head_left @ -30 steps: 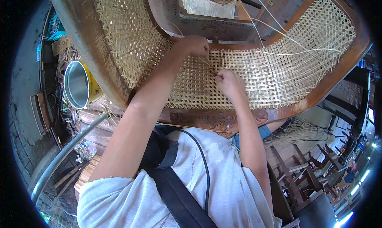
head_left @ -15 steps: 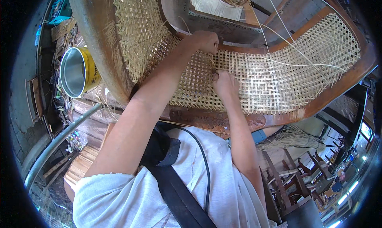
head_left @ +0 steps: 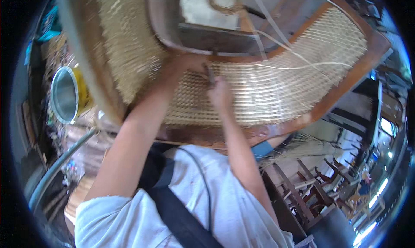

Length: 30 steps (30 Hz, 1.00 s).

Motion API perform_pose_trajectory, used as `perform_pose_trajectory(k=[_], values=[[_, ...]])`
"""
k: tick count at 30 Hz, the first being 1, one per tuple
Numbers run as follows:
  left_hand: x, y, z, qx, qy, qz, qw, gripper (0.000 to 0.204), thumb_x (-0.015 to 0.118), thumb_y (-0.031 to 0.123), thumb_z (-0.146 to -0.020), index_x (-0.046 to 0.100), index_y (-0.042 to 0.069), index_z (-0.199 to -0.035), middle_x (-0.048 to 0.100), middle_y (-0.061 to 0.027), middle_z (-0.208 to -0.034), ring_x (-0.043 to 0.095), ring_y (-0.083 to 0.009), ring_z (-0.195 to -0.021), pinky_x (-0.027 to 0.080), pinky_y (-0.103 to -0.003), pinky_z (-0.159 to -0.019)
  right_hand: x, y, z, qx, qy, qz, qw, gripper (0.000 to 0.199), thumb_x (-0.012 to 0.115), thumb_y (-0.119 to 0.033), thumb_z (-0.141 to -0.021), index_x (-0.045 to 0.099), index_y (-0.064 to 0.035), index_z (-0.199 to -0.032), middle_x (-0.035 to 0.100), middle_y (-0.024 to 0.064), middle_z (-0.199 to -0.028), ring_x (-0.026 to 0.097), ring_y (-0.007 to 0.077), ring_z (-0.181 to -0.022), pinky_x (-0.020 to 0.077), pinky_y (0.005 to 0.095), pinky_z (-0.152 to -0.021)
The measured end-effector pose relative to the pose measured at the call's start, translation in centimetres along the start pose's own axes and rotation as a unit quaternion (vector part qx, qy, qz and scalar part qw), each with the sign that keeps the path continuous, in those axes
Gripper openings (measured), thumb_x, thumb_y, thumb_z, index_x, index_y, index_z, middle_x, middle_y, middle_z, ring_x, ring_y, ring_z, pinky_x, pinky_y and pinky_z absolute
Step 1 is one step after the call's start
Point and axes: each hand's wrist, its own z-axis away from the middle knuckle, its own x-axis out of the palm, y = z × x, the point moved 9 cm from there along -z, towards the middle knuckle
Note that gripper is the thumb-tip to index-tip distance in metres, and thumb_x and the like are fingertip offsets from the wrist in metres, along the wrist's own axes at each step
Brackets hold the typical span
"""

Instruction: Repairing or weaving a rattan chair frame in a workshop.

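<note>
A curved wooden chair frame holds a woven cane panel in front of me. My right hand is closed on a thin, dark, slender tool, which sticks up from the fist over the weave. Close by, near the panel's far edge, lies my left hand; motion smears its fingers, so their grip is unclear. Loose cane strands run across the panel's right half and up past the frame. On the left rises another woven cane section, also blurred.
A yellow bucket with a bare metal inside stands at the left, above a curved metal pipe. A coil of cane rests at the far side. Wooden chair parts crowd the lower right.
The view has shifted, so most of the scene sits further left and is blurred. My left hand has come down closer to my right hand, and the thin tool now shows between them.
</note>
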Motion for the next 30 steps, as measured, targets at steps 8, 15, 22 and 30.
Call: perform_pose_trajectory(k=[8,15,22,30], values=[[-3.9,-3.0,0.5,-0.069,0.082,0.672,0.733,0.023,0.07,0.025,-0.082,0.071,0.005,-0.093,0.07,-0.006,-0.077,0.064,-0.0167,-0.068,0.053,-0.033,-0.068,-0.1,0.2,-0.6,0.053,-0.051,-0.041,0.996,0.033,0.064,-0.001,-0.079,0.056,0.0042,-0.111,0.067,0.0251,-0.1,0.067,0.0364,-0.095,0.0541,0.0461,-0.082],[-0.7,7.9,1.0,-0.007,-0.032,0.092,0.995,0.04,0.069,0.047,-0.083,0.074,0.01,-0.1,0.073,-0.0064,-0.092,0.066,-0.0176,-0.083,0.05,-0.036,-0.078,-7.2,7.0,2.0,0.078,-0.055,-0.17,0.981,0.025,0.055,-0.01,-0.088,0.061,-0.0015,-0.112,0.065,0.0128,-0.08,0.062,0.0167,-0.066,0.049,0.0327,-0.062],[-0.1,6.6,1.0,-0.019,-0.047,0.204,0.978,0.042,0.078,0.047,-0.077,0.075,0.011,-0.098,0.073,-0.0024,-0.088,0.064,-0.0149,-0.084,0.048,-0.033,-0.084,-6.6,4.0,0.7,-0.029,-0.005,-0.172,0.985,0.029,0.057,-0.018,-0.09,0.059,-0.0004,-0.113,0.068,0.0178,-0.088,0.066,0.0232,-0.074,0.0509,0.0355,-0.068],[0.1,1.3,0.6,-0.06,0.003,0.144,0.988,0.025,0.079,0.026,-0.073,0.075,0.007,-0.087,0.071,-0.0051,-0.079,0.064,-0.0142,-0.072,0.05,-0.031,-0.068,-4.1,0.3,3.3,0.009,-0.088,0.12,0.989,0.021,0.062,-0.021,-0.084,0.072,-0.009,-0.098,0.069,0.0186,-0.099,0.066,0.0353,-0.096,0.0501,0.0444,-0.086]])
